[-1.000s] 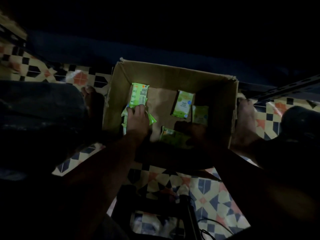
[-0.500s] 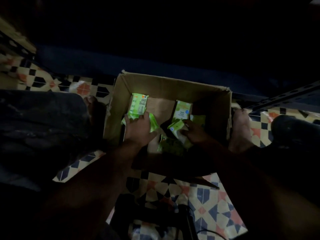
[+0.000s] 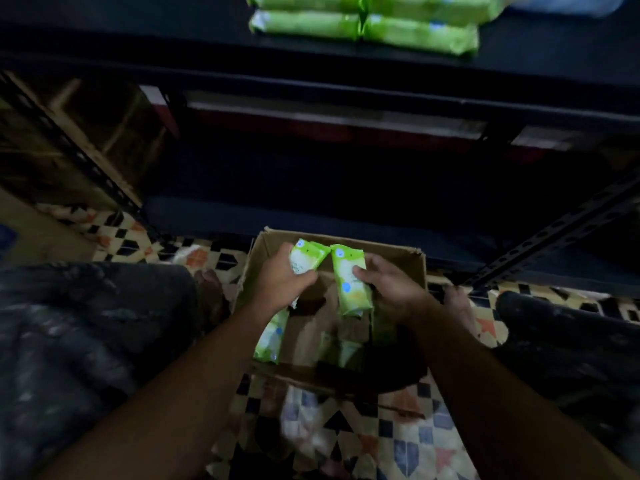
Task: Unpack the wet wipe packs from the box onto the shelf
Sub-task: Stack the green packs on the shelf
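Both our hands have lifted clear of the cardboard box (image 3: 398, 258), left hand (image 3: 282, 284) and right hand (image 3: 388, 289) each clamped on wet wipe packs (image 3: 349, 282); several already sit on the shelf (image 3: 207, 46) (a few remain boxed).

Floor and shelf, with what sat on them.

I had the cardboard box (image 3: 398, 252) sitting flat on the patterned tile floor (image 3: 398, 441), right below the dark shelf (image 3: 173, 36). My bare feet rested on the tiles either side of the box, left foot (image 3: 207, 284) near its left wall, right foot (image 3: 460, 306) touching its right wall. On the shelf board lay green wet wipe packs (image 3: 363, 26), stacked two high, side by side, ends toward me. Loose green packs (image 3: 272, 336) lay on the box bottom, one leaning at the left wall; the rest were too dim to count. Frame was dark and blurred.
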